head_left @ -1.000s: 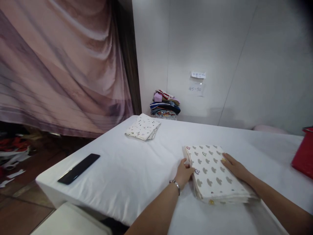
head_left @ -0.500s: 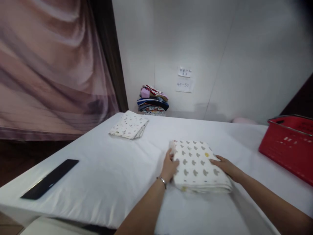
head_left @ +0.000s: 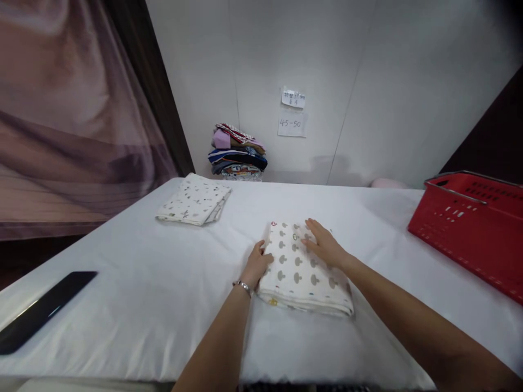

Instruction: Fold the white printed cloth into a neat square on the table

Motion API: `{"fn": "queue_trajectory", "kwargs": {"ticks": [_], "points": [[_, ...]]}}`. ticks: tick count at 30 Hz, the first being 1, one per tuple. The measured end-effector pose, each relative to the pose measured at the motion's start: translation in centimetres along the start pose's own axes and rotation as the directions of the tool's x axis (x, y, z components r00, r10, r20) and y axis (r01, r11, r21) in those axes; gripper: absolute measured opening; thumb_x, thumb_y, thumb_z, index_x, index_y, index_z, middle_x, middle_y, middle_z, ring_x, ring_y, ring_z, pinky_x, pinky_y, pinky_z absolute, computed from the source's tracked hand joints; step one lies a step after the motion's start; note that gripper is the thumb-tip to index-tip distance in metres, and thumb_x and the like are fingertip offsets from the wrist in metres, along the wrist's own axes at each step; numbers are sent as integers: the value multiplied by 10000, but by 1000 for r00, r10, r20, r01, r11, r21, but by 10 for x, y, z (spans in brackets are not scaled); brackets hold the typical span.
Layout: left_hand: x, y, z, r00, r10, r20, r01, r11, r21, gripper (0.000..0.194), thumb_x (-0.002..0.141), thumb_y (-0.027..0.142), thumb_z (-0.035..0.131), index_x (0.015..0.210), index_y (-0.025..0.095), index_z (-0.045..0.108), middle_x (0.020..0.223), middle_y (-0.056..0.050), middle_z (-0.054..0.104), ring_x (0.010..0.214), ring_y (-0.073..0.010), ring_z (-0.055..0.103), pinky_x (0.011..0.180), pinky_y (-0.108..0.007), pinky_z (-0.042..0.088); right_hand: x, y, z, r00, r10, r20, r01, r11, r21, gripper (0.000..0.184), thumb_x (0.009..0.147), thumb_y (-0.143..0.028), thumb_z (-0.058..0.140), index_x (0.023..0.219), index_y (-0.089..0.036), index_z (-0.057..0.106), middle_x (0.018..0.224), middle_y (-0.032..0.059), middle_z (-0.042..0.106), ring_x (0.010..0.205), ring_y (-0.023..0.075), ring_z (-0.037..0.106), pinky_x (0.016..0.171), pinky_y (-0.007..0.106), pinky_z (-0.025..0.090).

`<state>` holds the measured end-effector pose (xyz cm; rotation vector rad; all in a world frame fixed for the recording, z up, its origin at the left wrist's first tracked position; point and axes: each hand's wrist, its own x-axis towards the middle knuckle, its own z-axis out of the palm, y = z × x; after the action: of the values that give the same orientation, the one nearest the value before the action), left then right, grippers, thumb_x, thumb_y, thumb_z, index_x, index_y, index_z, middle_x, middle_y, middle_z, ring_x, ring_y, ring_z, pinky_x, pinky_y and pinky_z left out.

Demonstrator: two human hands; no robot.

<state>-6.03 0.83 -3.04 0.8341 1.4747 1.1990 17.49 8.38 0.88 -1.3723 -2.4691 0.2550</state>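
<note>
A folded white cloth (head_left: 298, 277) with a grey mushroom print lies on the white-covered table in front of me. My left hand (head_left: 257, 265), with a silver bracelet at the wrist, holds its left edge, thumb on top and the other fingers at the side and partly hidden. Flat on the cloth's upper right part rests my right hand (head_left: 324, 245), fingers stretched out and slightly apart. Farther back on the left is a second folded white cloth (head_left: 196, 200) with a small scattered print, touched by neither hand.
A red plastic basket (head_left: 469, 228) with a metal handle stands at the right of the table (head_left: 134, 316). At the left edge lies a flat black object (head_left: 44, 310). Behind the table's far edge rises a pile of folded fabrics (head_left: 239, 155), below paper labels (head_left: 292, 124) on the wall.
My right hand has moved from the cloth's right edge onto its top and spread flat. My left hand keeps to the left edge. The whole view has shifted rightward.
</note>
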Motion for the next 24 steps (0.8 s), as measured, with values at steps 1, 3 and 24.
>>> {"fn": "queue_trajectory", "kwargs": {"ticks": [1, 3, 24], "points": [[-1, 1, -1, 1000, 2, 2, -2, 1000, 14, 778, 605, 78, 569, 1345, 150, 339, 1081, -108, 612, 825, -179, 614, 701, -265, 472, 7, -1, 6, 999, 14, 34, -12, 999, -52, 659, 883, -567, 278, 1432, -206, 227, 1494, 67, 199, 1371, 233, 155, 1096, 421, 178], [-2, 2, -1, 1000, 14, 11, -15, 999, 39, 799, 602, 70, 556, 1358, 162, 315, 1078, -100, 613, 823, -176, 614, 691, -259, 473, 19, 4, 18, 992, 90, 93, -76, 985, -153, 637, 888, -560, 265, 1411, -197, 284, 1488, 80, 217, 1372, 253, 143, 1093, 462, 140], [1, -1, -1, 1000, 15, 12, -17, 990, 142, 777, 609, 111, 568, 1350, 131, 333, 1097, -115, 606, 832, -170, 604, 700, -241, 457, 44, -58, 21, 965, -161, 206, 160, 987, 23, 594, 901, -493, 304, 1407, -182, 290, 1487, 95, 213, 1373, 255, 133, 1081, 484, 132]]}}
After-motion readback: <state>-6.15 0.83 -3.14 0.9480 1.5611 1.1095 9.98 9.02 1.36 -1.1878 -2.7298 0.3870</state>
